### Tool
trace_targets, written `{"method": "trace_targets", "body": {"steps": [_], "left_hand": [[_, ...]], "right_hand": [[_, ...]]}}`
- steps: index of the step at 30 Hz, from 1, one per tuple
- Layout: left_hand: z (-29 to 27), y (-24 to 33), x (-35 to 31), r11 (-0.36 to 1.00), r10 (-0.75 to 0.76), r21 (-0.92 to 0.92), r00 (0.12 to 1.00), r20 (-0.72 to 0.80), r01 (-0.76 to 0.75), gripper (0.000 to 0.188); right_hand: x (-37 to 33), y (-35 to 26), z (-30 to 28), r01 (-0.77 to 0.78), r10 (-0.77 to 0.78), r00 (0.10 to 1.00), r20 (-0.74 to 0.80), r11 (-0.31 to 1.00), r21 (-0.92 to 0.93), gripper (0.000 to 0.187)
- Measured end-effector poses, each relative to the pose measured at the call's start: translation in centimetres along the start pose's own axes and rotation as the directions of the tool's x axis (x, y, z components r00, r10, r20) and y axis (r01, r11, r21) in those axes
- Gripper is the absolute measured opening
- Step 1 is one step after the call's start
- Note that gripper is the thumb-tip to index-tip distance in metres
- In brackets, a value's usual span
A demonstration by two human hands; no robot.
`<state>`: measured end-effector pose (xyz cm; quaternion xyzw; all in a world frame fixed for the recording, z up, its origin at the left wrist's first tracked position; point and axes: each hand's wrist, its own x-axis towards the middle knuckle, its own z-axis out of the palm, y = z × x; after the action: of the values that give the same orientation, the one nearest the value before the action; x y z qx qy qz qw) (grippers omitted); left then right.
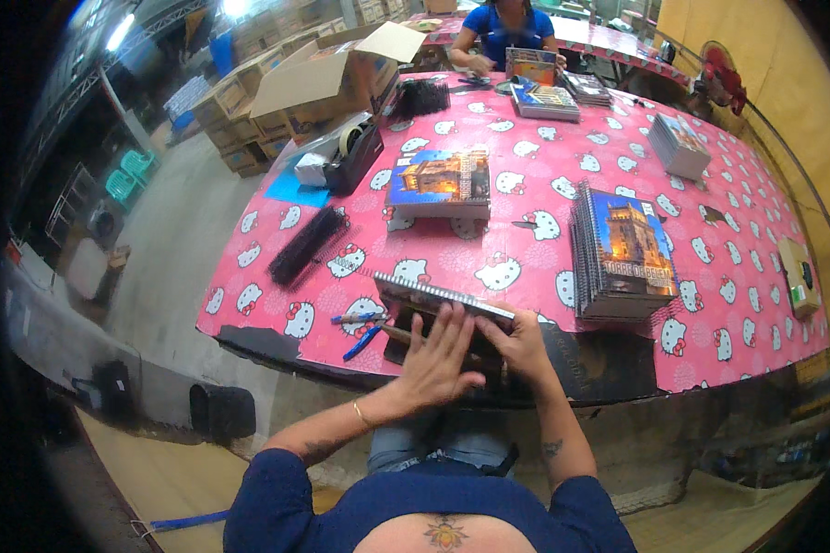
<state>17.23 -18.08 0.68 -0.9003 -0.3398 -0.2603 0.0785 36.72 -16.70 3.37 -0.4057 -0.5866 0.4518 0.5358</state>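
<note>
A spiral notebook (424,297) stands tilted at the table's near edge, its row of holes uppermost. A loose end of dark coil (352,267) sticks out past its left corner. My left hand (441,359) lies against the near cover, fingers stretched out and thumb apart. My right hand (520,345) grips the notebook's right end, thumb on the near side and the other fingers partly hidden behind it. Just left of my left hand is a blue-handled tool (363,343) that looks like pliers; its tip is partly hidden.
Stacks of notebooks stand ahead (438,184) and right (625,253) on the pink patterned table (526,253). Black coils (309,247) lie left, near a tape dispenser (352,152). An open carton (327,88) stands far left. Across the table, another person (504,37) handles a notebook.
</note>
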Motion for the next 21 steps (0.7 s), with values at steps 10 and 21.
{"method": "trace_targets", "body": {"steps": [10,21], "left_hand": [[-0.6,0.3,2.2,0.993,-0.067,-0.098,0.997,-0.047,0.062,0.095],[-2.6,-0.7,8.1,0.991,-0.054,0.126,0.995,0.079,0.044,0.095]], "right_hand": [[0.2,-0.6,0.1,0.033,-0.032,0.999,0.032,0.998,-0.048,0.03],[0.3,-0.3,-0.5,-0.033,0.04,0.998,0.053,0.99,-0.135,0.036]]}}
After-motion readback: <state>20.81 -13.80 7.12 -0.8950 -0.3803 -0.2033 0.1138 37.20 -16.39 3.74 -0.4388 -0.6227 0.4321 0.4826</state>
